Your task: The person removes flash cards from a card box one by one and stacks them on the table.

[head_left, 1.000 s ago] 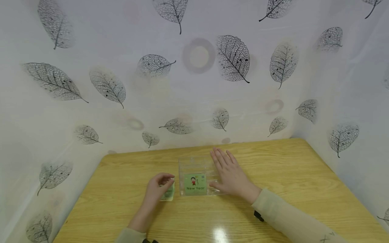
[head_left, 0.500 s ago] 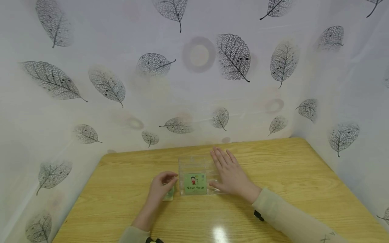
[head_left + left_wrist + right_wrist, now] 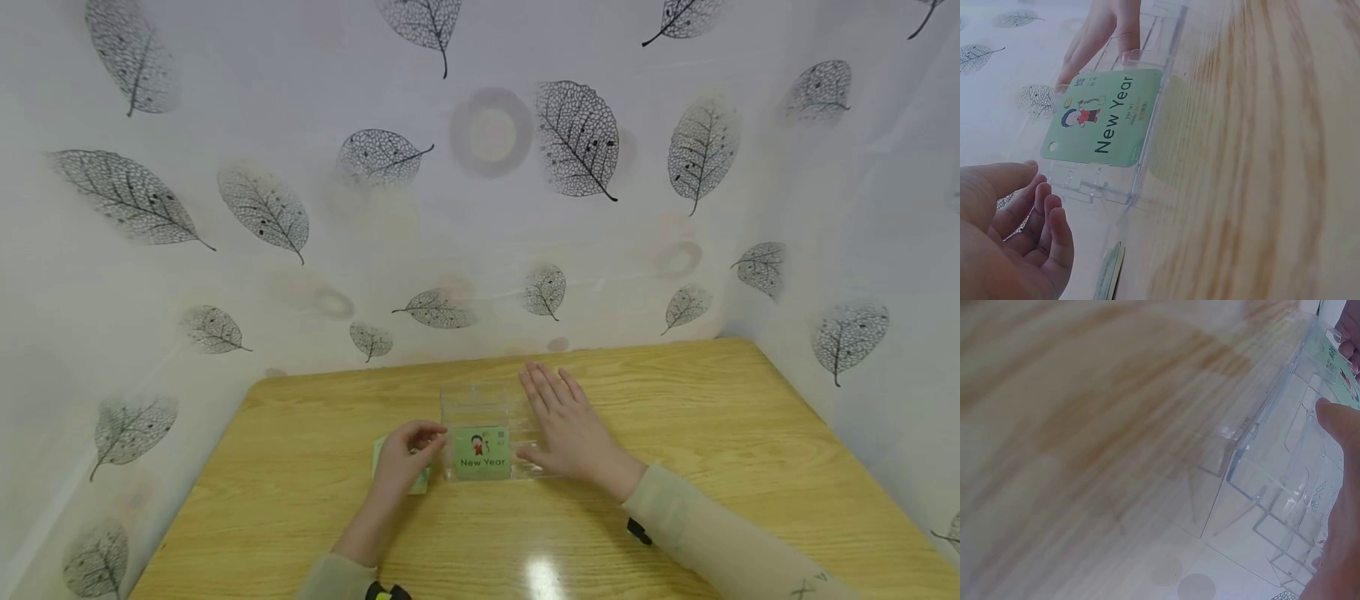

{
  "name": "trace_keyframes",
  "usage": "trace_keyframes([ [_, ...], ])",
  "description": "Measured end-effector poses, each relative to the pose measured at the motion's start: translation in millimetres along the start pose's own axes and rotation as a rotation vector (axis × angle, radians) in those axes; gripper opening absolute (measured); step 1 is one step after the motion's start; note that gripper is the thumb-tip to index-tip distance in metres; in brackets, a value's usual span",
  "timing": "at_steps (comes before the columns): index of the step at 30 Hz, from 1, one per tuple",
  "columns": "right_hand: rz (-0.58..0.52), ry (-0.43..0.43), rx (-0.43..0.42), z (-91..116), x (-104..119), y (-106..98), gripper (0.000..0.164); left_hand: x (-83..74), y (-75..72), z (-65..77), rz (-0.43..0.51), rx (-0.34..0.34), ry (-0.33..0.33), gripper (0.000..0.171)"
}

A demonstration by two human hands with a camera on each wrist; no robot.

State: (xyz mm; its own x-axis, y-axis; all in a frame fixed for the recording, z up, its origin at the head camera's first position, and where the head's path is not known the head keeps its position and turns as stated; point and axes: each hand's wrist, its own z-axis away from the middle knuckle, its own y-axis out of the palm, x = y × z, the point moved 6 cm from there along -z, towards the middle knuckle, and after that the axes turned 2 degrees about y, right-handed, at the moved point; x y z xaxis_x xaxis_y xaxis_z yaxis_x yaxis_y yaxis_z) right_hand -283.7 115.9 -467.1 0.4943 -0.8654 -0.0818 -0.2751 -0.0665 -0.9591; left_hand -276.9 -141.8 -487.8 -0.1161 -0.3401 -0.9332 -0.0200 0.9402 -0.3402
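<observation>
A clear plastic box (image 3: 474,398) with compartments lies on the wooden table. In its left compartment is a green card (image 3: 1116,119) printed "New Year" with a small cartoon figure. My right hand (image 3: 573,433) rests over the right part of the box, fingers stretched out and thumb (image 3: 1335,422) spread toward the card. The left hand (image 3: 405,458) has its fingertips right at the box's left edge, loosely curved, with nothing seen between thumb and fingers. Partly hidden under that hand, a small stack of green cards (image 3: 418,484) lies left of the box.
The wooden table (image 3: 675,417) backs onto a white covering (image 3: 495,233) printed with dark leaves, which also rises on the left and right sides. A bright light reflection (image 3: 543,579) shows near the front.
My left hand has shifted right, from over the card stack to the box's left edge, uncovering the stack's left side. The right hand stays in place on the box.
</observation>
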Motion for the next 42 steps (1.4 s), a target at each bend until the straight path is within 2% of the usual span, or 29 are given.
trace_keyframes([
  [15, 0.009, 0.001, 0.003, -0.3, 0.6, 0.6, 0.115, -3.8, 3.8, -1.1, -0.033, -0.005, 0.021, 0.012],
  [30, 0.006, 0.007, 0.02, -0.3, 0.9, -2.0, 0.116, -8.2, 6.7, -0.3, -0.004, 0.01, 0.008, 0.013],
  [37, 0.025, 0.0, 0.004, -1.4, 0.6, -0.7, 0.115, -7.0, 7.0, -1.4, 0.017, -0.001, -0.021, 0.014],
  [42, 0.025, 0.005, -0.003, -1.0, -0.2, 0.8, 0.116, -8.5, 8.1, -0.9, 0.032, 0.017, -0.004, 0.014],
])
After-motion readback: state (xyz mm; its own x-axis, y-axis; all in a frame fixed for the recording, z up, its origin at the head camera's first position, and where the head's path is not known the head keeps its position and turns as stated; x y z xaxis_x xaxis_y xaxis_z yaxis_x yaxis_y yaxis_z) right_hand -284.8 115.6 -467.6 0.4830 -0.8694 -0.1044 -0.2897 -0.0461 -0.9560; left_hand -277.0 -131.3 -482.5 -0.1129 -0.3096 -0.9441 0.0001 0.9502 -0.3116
